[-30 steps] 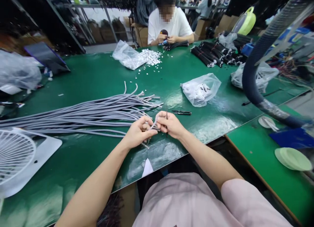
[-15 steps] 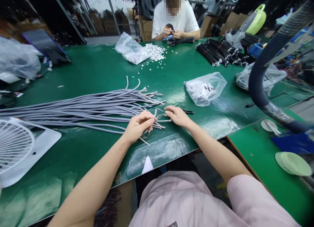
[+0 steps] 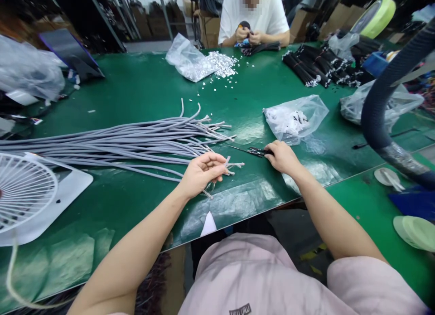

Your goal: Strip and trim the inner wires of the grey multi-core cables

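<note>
My left hand (image 3: 205,172) is closed in a pinch around the end of a grey cable, and the pale stripped cable end (image 3: 238,164) pokes out to the right of its fingertips. Further right, my right hand (image 3: 282,156) has its thumb and fingers closed on the end of a slim black tool (image 3: 256,152). That tool lies low over the table and its thin tip points left; its exact kind is not clear. Beside and beyond my left hand, a bundle of grey cables (image 3: 112,140) stretches leftward, with pale stripped ends at its right.
A clear bag of white pieces (image 3: 288,122) lies beyond my right hand. Small white parts (image 3: 222,63) spill from another bag farther back. A white fan (image 3: 64,183) stands at left, a dark flexible hose (image 3: 374,106) at right. A co-worker (image 3: 253,20) handles black cables opposite.
My right hand has left the cable end beside my left hand, moved right and closed on the black tool. My left hand keeps its pinch on the cable. The view has shifted slightly.
</note>
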### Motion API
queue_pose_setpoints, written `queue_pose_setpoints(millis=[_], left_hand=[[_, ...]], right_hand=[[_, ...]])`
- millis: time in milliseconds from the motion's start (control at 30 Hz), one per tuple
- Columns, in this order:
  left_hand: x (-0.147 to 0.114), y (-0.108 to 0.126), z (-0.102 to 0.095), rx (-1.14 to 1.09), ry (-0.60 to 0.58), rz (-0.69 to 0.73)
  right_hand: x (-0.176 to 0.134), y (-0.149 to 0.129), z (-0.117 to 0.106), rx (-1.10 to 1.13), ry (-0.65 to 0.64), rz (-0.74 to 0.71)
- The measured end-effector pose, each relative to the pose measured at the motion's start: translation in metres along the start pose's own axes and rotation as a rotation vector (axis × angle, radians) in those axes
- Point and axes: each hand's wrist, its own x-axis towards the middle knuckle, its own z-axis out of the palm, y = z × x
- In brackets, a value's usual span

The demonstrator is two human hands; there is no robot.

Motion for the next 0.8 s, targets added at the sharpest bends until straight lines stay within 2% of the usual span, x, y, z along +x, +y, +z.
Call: queue_pose_setpoints(millis=[133,233,333,400,533,667,800], left_hand=[[-0.003,0.001,0.003,0.088,0.012,-0.051],[-0.005,0.001,0.005,0.150,-0.023,-0.084],[-0.006,0.000,0.005,0.175,-0.096,-0.104],[-0.007,0.000,0.005,0.192,-0.138,-0.112],[-0.008,0.002,0.006,0.250,-0.163,-0.117],[-0.009,0.004,0.010,0.315,-0.219,-0.120],[-0.010,0.006,0.012,0.393,-0.238,-0.073]], right_hand=[[-0.004,0.001,-0.001,0.209,0.015,0.038],[-0.018,-0.003,-0.009,0.695,0.148,0.124],[-0.042,-0.019,-0.021,1.241,0.275,0.109],[-0.059,-0.036,-0.028,1.490,0.195,0.113],[-0.082,-0.072,-0.029,1.800,-0.117,0.160],[-0.093,-0.095,-0.021,1.922,-0.375,0.097],[-0.098,-0.108,-0.015,1.910,-0.439,0.110]])
